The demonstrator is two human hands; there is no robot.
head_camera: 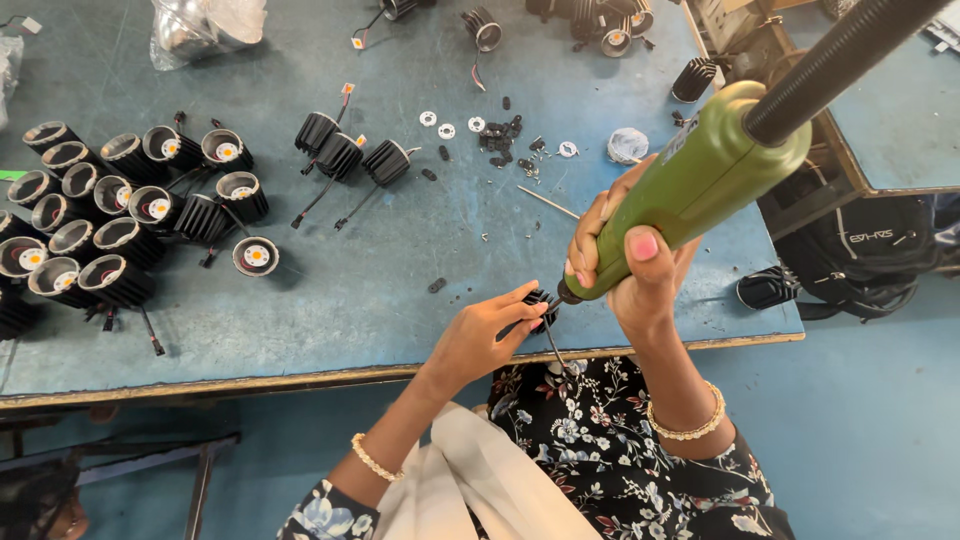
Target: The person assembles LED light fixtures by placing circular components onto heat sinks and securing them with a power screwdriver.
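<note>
Just right of the frame's centre, the right hand [628, 262] is wrapped tight around a green powered screwdriver [700, 180], thumb laid along its barrel, with a black ribbed hose [840, 55] running from the tool's top to the upper right corner. The tool tilts down and left so its tip meets a small black finned lamp housing [541, 300], which the left hand [483, 335] pinches narrowly between fingertips and thumb at the near edge of the blue worktable [400, 250], low in the middle of the frame; a thin wire hangs from the housing over the table edge. Both wrists carry beaded bracelets, and a dark floral sleeve fills the bottom centre. Above the hands, at upper centre, lies a scatter of small white rings and black screws [495, 135], with a little roll of white tape [628, 145] just to its right. Left of that scatter lie three black housings with trailing wires [345, 155]. Along the left side of the frame stands a close cluster of finished lamp units [120, 215], many showing their round reflectors. More housings [600, 20] crowd the top edge, and a clear plastic bag [205, 25] sits at upper left. A black backpack [865, 250] rests on the floor at right.
</note>
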